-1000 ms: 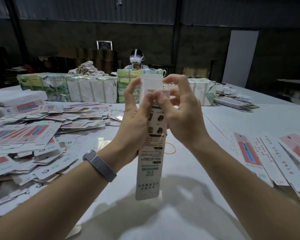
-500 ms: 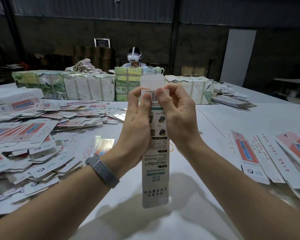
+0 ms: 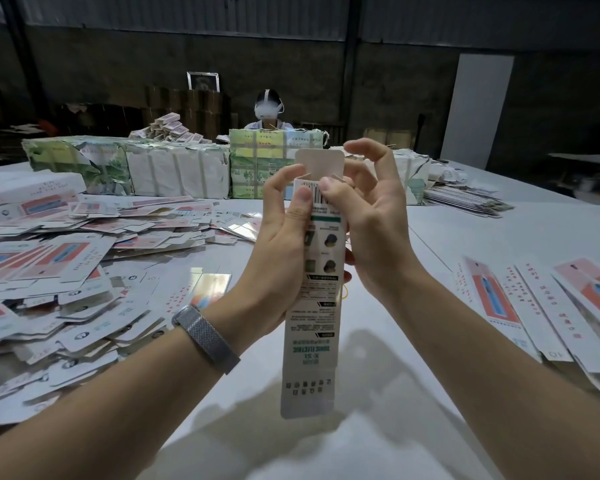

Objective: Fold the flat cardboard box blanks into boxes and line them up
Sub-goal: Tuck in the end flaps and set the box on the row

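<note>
Above the white table, between both hands: a long narrow box, upright, top flap standing open

Left hand wrapped round the box's upper left side, thumb on the barcode face; right hand holding the right edge with thumb pressed beside the barcode, upper fingers lifted, curled and free behind the flap. Left of it, a heap of flat blanks; to the right, a row of flat blanks; behind, wrapped bundles; far side, a seated person
</note>
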Motion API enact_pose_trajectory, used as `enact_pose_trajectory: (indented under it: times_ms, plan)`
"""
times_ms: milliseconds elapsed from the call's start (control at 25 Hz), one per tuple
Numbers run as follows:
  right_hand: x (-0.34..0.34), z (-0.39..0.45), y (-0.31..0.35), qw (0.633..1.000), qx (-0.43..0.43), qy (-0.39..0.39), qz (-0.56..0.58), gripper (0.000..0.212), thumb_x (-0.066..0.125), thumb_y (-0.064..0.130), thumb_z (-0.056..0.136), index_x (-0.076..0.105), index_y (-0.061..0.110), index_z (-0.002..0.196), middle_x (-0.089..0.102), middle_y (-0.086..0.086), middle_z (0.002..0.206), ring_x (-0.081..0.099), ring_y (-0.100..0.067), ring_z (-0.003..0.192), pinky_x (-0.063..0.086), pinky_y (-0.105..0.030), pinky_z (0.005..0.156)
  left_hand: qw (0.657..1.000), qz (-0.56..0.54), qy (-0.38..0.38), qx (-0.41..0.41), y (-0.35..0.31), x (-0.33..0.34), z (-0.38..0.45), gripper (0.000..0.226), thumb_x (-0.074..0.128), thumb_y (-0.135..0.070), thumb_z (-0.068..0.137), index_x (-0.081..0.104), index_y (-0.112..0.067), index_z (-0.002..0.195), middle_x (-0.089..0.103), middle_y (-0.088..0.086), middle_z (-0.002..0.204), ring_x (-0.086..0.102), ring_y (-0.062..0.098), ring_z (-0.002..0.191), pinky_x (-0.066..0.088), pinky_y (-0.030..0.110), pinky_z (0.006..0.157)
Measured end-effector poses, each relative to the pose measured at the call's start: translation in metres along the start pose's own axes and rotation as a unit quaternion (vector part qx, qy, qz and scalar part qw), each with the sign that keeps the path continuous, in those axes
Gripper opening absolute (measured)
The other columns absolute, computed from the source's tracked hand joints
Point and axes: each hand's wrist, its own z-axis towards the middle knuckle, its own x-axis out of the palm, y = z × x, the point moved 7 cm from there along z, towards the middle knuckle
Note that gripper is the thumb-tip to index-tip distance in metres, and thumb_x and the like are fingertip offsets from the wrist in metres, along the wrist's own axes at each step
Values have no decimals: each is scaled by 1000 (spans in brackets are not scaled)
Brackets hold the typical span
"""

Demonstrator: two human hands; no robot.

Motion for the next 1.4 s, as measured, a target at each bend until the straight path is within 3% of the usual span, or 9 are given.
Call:
enact_pose_trajectory:
  times_ms: [160,240,360,520,680,800,1000,1160,1400]
  plan:
    - [0,1,-1,1000,1,9,18,37,60,7,89,57,29,119,65,-11,109,67,-34,101,61,-45,79,1000,-21,-1,-22,5,-2,1,31,38,-46,105,27,-48,134,76,3,91,72,23,64,59,41,56]
    - [-1,0,-2,1000,1,9,11,26,61,8,87,65,22,109,67,-4,97,67,-34,90,61,-41,67,999,-32,1,-39,7,-2,1,30,37,-46,106,32,-43,135,75,2,85,71,25,63,59,42,56]
    - [1,-2,-4,999,27,25,-2,9,61,16,86,69,17,90,66,0,78,66,-18,63,49,-32,45,999,-33,3,-42,8,-2,2,29,36,-46,107,40,-34,132,73,3,86,71,29,66,59,43,57]
    - [1,3,-4,998,39,51,-19,18,58,27,89,62,12,80,61,2,62,59,-24,53,40,-36,36,1000,-6,13,-27,8,-2,2,35,37,-46,105,36,-29,134,72,7,87,70,32,65,59,44,55]
    - [1,7,-1,994,43,92,-37,19,56,19,92,69,12,105,73,-1,80,68,-25,65,52,-40,49,999,28,30,-9,5,-1,2,33,35,-46,105,35,-30,134,72,8,86,70,33,65,59,44,55]
    - [2,7,3,992,34,108,-54,23,55,16,92,75,7,99,71,-13,78,66,-33,62,49,-34,41,999,27,31,-5,5,-3,3,32,34,-47,106,35,-30,133,72,9,87,71,32,65,58,41,54]
    - [-5,11,3,994,30,72,-79,20,57,15,94,76,12,93,70,-12,78,66,-24,67,52,-45,59,998,39,48,4,5,-1,3,31,34,-46,105,32,-35,134,72,8,91,72,34,66,58,41,55]
    - [-8,15,10,990,36,96,-94,22,58,9,94,78,17,87,70,-6,76,64,-15,68,49,-35,59,997,57,51,8,3,-1,4,34,35,-47,105,31,-37,137,73,7,90,71,34,67,58,45,55]
    - [-19,22,22,976,42,142,-159,23,60,10,94,79,21,87,74,-6,84,66,-28,83,53,-46,70,992,97,77,7,-6,1,2,43,33,-42,105,24,-40,147,70,11,92,73,34,70,59,44,56]
